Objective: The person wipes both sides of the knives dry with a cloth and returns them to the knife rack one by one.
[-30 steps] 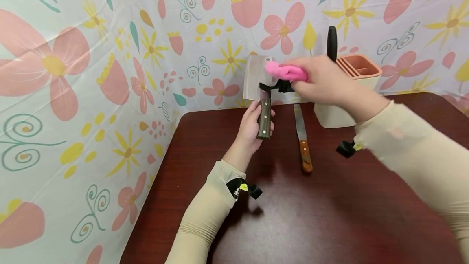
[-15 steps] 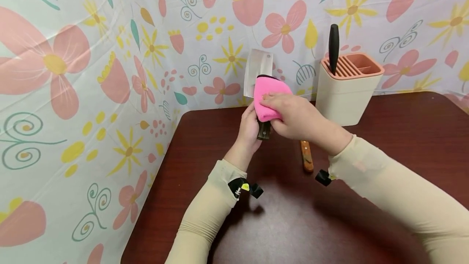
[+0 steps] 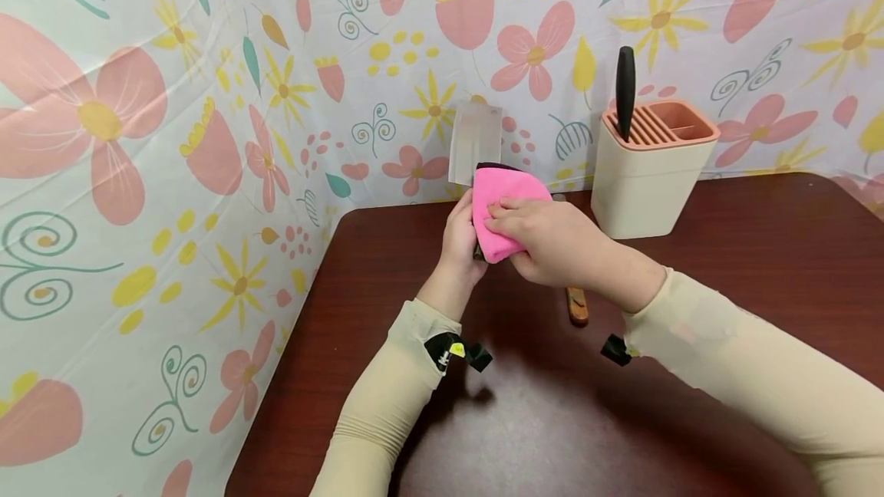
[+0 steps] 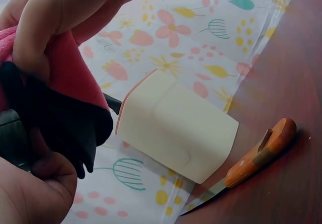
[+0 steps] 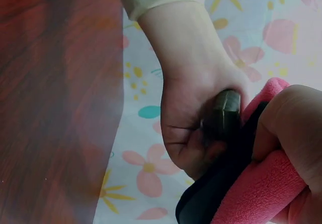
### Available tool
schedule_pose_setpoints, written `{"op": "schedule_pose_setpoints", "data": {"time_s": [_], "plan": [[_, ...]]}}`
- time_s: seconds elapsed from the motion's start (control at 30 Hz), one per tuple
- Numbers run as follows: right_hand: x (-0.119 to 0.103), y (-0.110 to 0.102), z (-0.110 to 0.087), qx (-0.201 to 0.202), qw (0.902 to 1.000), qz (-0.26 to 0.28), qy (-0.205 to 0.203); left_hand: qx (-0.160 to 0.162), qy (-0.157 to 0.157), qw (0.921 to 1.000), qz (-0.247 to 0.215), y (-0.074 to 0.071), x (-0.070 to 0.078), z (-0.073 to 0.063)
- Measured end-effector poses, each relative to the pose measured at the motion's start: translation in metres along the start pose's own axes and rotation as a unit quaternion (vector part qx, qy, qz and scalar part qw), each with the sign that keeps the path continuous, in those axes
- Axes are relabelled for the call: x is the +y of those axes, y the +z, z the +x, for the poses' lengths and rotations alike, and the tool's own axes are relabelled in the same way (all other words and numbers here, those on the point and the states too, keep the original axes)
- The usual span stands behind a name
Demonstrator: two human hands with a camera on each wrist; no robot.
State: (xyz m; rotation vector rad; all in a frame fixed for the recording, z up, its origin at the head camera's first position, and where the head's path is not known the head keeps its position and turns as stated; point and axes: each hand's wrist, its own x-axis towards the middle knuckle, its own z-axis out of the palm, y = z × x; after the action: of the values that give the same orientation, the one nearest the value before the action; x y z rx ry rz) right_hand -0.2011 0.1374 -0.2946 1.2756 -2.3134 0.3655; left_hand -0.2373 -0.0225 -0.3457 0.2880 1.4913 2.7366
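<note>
My left hand (image 3: 458, 240) grips a cleaver (image 3: 475, 143) by its dark riveted handle, blade pointing up toward the curtain. In the right wrist view the handle's butt end (image 5: 227, 108) shows inside that hand's curled fingers. My right hand (image 3: 552, 240) holds a pink cloth (image 3: 507, 198) with a black underside. It presses the cloth over the cleaver's handle, hiding most of it. The left wrist view shows the right hand's fingers bent around the pink cloth (image 4: 75, 70), its black side facing the handle.
A palette knife (image 3: 577, 307) with a wooden handle lies on the dark table (image 3: 539, 420), partly hidden behind the right hand. Behind it stands a cream knife holder (image 3: 645, 190) with an orange top and one black-handled piece (image 3: 625, 90) in it. A floral curtain borders the table.
The right hand has brought the cloth from beside the blade down onto the handle, then slid lower along it. The cleaver has dipped slightly and shifted left; the left hand keeps its grip.
</note>
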Motion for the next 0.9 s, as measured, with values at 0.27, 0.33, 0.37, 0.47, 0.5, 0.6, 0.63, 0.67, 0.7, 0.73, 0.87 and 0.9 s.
{"op": "schedule_pose_setpoints", "data": {"time_s": [0.27, 0.33, 0.37, 0.47, 0.5, 0.6, 0.63, 0.67, 0.7, 0.73, 0.87, 0.9], "plan": [[-0.011, -0.002, -0.008, -0.03, 0.9988, -0.025, -0.029, 0.0, 0.013, 0.9999, 0.002, -0.001, -0.003, 0.001], [-0.014, -0.002, -0.011, -0.03, 0.9985, -0.024, -0.039, 0.018, 0.008, 0.9998, 0.007, -0.002, -0.002, 0.0], [-0.015, -0.003, -0.012, -0.031, 0.9984, -0.023, -0.042, 0.029, 0.005, 0.9995, 0.01, -0.001, -0.002, 0.0], [-0.02, -0.007, -0.017, -0.04, 0.998, -0.013, -0.046, 0.065, -0.01, 0.9978, 0.011, -0.001, -0.001, 0.0], [-0.022, -0.009, -0.018, -0.043, 0.9978, -0.007, -0.049, 0.077, -0.018, 0.9968, 0.013, -0.001, 0.0, -0.001], [-0.024, -0.015, -0.022, -0.047, 0.997, 0.018, -0.059, 0.083, -0.026, 0.9961, 0.014, 0.0, 0.002, -0.002], [-0.023, -0.017, -0.024, -0.044, 0.9964, 0.031, -0.065, 0.082, -0.029, 0.9961, 0.013, 0.0, 0.002, -0.002], [-0.022, -0.019, -0.025, -0.04, 0.9957, 0.046, -0.07, 0.074, -0.028, 0.9968, 0.014, 0.0, 0.003, -0.002], [-0.019, -0.021, -0.027, -0.033, 0.9945, 0.064, -0.076, 0.064, -0.025, 0.9975, 0.012, 0.0, 0.003, -0.001], [-0.016, -0.024, -0.028, -0.023, 0.9932, 0.081, -0.081, 0.056, -0.023, 0.9982, 0.007, 0.0, 0.003, -0.001], [0.001, -0.037, -0.031, 0.027, 0.9857, 0.145, -0.082, 0.053, -0.038, 0.9979, -0.007, -0.001, 0.004, 0.0], [0.007, -0.042, -0.03, 0.041, 0.9843, 0.154, -0.076, 0.057, -0.045, 0.9974, -0.007, -0.001, 0.005, 0.0]]}}
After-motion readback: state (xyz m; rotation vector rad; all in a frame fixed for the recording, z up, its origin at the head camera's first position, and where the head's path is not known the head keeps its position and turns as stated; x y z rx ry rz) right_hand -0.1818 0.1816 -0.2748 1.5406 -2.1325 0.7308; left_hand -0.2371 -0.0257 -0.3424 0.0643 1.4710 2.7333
